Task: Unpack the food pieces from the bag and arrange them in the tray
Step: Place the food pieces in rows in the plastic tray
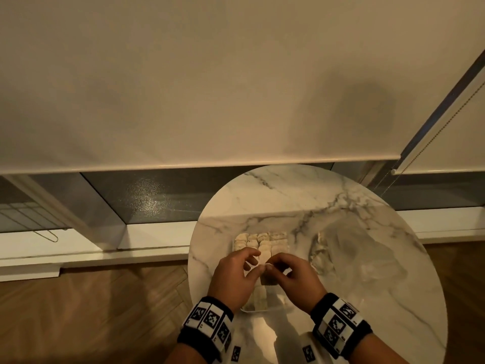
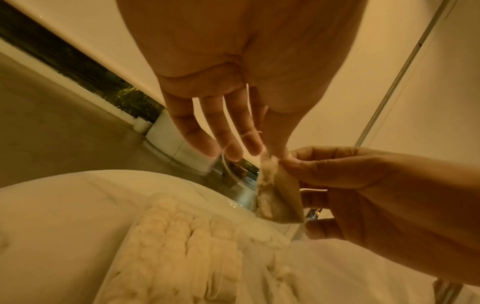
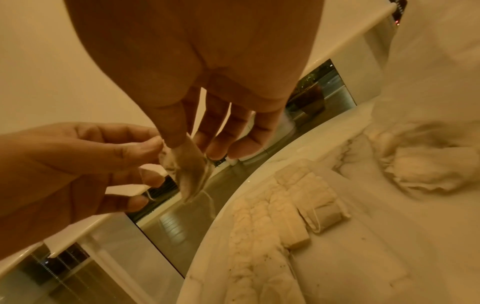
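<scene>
Both hands meet above the tray [image 1: 275,304]: left hand [image 1: 236,277] and right hand [image 1: 296,282] each pinch the top corner of one food piece [image 2: 279,197]. Looks light, soft, tear-prone, so I'd grip by the edge. Rows of pieces [image 3: 265,218] already fill the tray. The clear bag [image 1: 349,256], farther right on the table [image 1: 301,195], holds more.

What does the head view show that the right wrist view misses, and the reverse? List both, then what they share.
Only the head view: both marker wristbands, the wooden floor and the round marble table's whole outline.

Only the right wrist view: the thin wrapper seen close, and the crumpled bag's open mouth.

Both: left hand and right hand pinching that wrapper above the tray, with rows of food pieces in it.
</scene>
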Tool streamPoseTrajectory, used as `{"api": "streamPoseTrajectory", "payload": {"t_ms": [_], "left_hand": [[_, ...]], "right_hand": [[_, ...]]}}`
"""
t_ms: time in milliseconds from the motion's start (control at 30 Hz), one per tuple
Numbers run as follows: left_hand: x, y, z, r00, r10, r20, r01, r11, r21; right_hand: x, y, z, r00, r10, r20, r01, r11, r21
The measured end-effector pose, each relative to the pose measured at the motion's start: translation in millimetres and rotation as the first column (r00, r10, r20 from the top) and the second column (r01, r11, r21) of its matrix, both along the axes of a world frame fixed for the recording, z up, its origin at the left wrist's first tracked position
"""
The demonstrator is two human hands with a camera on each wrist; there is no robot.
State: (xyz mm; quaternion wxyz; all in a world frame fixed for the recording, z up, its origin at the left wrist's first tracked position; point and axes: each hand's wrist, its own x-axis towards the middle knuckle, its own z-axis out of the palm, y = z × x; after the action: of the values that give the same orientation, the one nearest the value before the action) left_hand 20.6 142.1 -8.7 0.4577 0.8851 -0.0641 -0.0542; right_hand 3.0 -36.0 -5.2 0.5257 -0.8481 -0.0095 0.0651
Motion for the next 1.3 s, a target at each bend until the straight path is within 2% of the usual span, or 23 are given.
{"api": "streamPoseTrajectory", "payload": {"t_ms": [100,200,267,367,500,767,1033,1200,1300], "left_hand": [[0.8,5.9,-22.8,0.999,0.046,-0.008,-0.045,0.995,0.087],[1.0,14.1,-47.8,0.979,0.111,-0.173,-0.066,0.967,0.245],[1.4,16.7,-58.7,0.947,0.148,-0.286,-0.060,0.954,0.294],[3.2,17.3,-68.9,0.906,0.177,-0.385,-0.069,0.958,0.280],[4.6,17.8,-78.5,0.892,0.205,-0.403,-0.101,0.959,0.265],[7.3,21.7,-85.6,0.881,0.224,-0.417,-0.131,0.962,0.238],[8.1,25.6,-91.1,0.885,0.203,-0.419,-0.130,0.972,0.196],[9.2,28.4,-94.6,0.880,0.194,-0.432,-0.118,0.973,0.197],[8.9,28.9,-97.1,0.890,0.190,-0.414,-0.116,0.973,0.198]], "right_hand": [[5.0,-6.9,-12.5,0.996,-0.070,-0.057,0.068,0.997,-0.042],[20.4,-14.6,-39.1,0.969,-0.128,-0.211,0.118,0.991,-0.060],[34.3,-18.3,-61.0,0.956,-0.154,-0.252,0.108,0.977,-0.185],[52.5,-20.2,-88.8,0.925,-0.175,-0.337,0.052,0.937,-0.344],[69.2,-16.8,-110.6,0.893,-0.186,-0.410,-0.003,0.908,-0.419],[89.9,-1.1,-119.6,0.883,-0.236,-0.406,0.038,0.897,-0.440],[91.7,7.4,-116.0,0.874,-0.291,-0.391,0.108,0.898,-0.427],[84.6,7.4,-109.7,0.841,-0.387,-0.378,0.242,0.894,-0.377],[77.8,10.1,-107.5,0.814,-0.421,-0.400,0.238,0.870,-0.432]]}}
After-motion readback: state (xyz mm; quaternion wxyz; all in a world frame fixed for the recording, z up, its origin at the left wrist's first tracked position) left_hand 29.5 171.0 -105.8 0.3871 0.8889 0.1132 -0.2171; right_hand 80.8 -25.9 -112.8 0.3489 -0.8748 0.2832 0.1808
